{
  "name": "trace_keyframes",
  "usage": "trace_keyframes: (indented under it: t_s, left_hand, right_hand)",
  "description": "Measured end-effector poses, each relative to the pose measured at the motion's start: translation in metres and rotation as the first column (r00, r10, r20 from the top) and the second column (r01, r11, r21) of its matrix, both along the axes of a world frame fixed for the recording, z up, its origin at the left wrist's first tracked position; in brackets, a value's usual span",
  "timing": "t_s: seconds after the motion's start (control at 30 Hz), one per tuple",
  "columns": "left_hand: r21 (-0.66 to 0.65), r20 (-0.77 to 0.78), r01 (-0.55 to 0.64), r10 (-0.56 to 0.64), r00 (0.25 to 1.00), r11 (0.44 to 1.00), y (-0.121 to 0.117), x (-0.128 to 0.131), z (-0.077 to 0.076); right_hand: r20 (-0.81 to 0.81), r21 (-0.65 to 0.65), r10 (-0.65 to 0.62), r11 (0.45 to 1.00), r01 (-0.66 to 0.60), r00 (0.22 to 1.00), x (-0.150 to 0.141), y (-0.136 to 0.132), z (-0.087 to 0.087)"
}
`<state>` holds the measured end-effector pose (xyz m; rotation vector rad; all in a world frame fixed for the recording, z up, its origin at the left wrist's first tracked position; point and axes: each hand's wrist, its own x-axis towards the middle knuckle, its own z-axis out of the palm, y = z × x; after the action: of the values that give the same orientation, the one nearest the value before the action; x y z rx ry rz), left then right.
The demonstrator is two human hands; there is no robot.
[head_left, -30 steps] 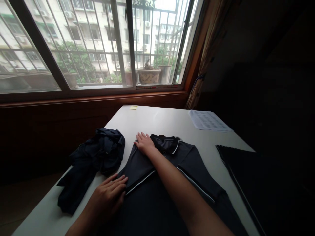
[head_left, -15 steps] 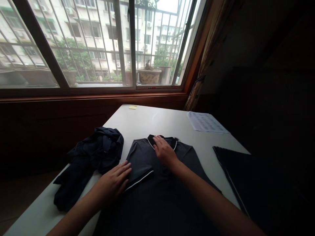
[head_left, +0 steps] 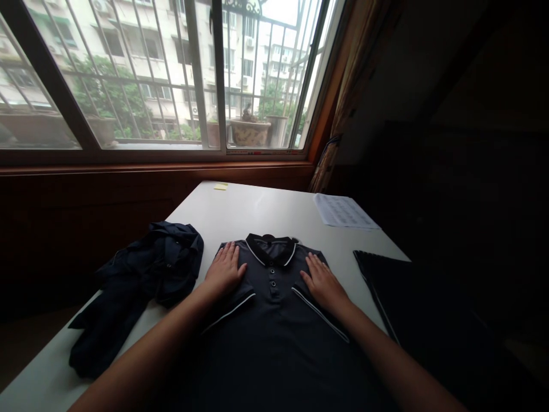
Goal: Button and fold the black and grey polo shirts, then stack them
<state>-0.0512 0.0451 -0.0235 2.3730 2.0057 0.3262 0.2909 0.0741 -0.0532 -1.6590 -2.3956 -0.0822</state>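
- Left hand [head_left: 225,268] and right hand [head_left: 325,283] are lying flat, fingers slightly parted, on opposite shoulders of the dark polo shirt [head_left: 274,337], which is stretching beneath and between them.
- A crumpled dark garment [head_left: 178,252] is crowding the left forearm's outer side.
- Right of the right hand, a dark flat item [head_left: 412,303] is lying; printed sheets [head_left: 345,212] are lying beyond.
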Motion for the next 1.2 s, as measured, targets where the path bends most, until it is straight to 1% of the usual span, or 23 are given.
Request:
trace_keyframes:
  t_s: [0.13,0.23,0.3,0.37,0.43,0.5,0.6,0.73,0.9,1.0,1.1,1.2]
  left_hand:
    - [-0.012,-0.018,-0.019,0.019,1.0,1.0,0.003,-0.002,-0.002]
    - [0.019,-0.046,-0.018,0.019,0.999,1.0,0.01,0.002,-0.003]
    - [0.05,-0.065,0.043,-0.04,0.997,0.998,0.015,0.007,-0.004]
    - [0.074,-0.071,0.134,-0.128,0.989,0.988,0.02,0.01,-0.004]
    - [0.085,-0.061,0.179,-0.174,0.983,0.98,0.025,0.012,-0.004]
    - [0.075,-0.043,0.161,-0.158,0.986,0.984,0.03,0.011,-0.003]
    - [0.019,-0.033,0.104,-0.103,0.994,0.994,0.036,0.006,-0.004]
    - [-0.032,-0.041,0.073,-0.075,0.996,0.997,0.04,-0.001,-0.005]
    - [-0.011,-0.039,0.07,-0.07,0.997,0.998,0.039,-0.001,-0.005]
    - [0.038,-0.044,0.082,-0.08,0.996,0.996,0.036,0.0,-0.004]
    - [0.087,-0.053,0.135,-0.131,0.99,0.987,0.028,0.004,-0.003]
    - [0.09,-0.034,0.199,-0.197,0.98,0.976,0.011,0.01,-0.005]
  right_hand:
    - [0.006,-0.024,-0.024,0.999,0.025,1.0,-0.004,0.006,0.002]
    - [0.007,-0.045,-0.022,0.999,0.022,1.0,-0.012,0.012,0.007]
    - [0.015,-0.061,0.009,0.998,-0.008,1.0,-0.018,0.017,0.01]
    - [0.021,-0.075,0.05,0.996,-0.049,0.999,-0.024,0.022,0.013]
    - [0.014,-0.086,0.079,0.993,-0.077,0.997,-0.028,0.026,0.014]
    - [0.006,-0.09,0.087,0.992,-0.086,0.996,-0.029,0.03,0.015]
    - [0.005,-0.098,0.078,0.992,-0.077,0.997,-0.026,0.034,0.016]
    - [0.01,-0.121,0.067,0.991,-0.065,0.998,-0.02,0.036,0.016]
    - [0.026,-0.108,0.06,0.993,-0.056,0.998,-0.019,0.035,0.016]
    - [0.027,-0.107,0.056,0.993,-0.052,0.998,-0.02,0.035,0.016]
    - [0.019,-0.108,0.057,0.993,-0.055,0.998,-0.02,0.035,0.017]
    - [0.021,-0.105,0.056,0.993,-0.054,0.998,-0.02,0.034,0.017]
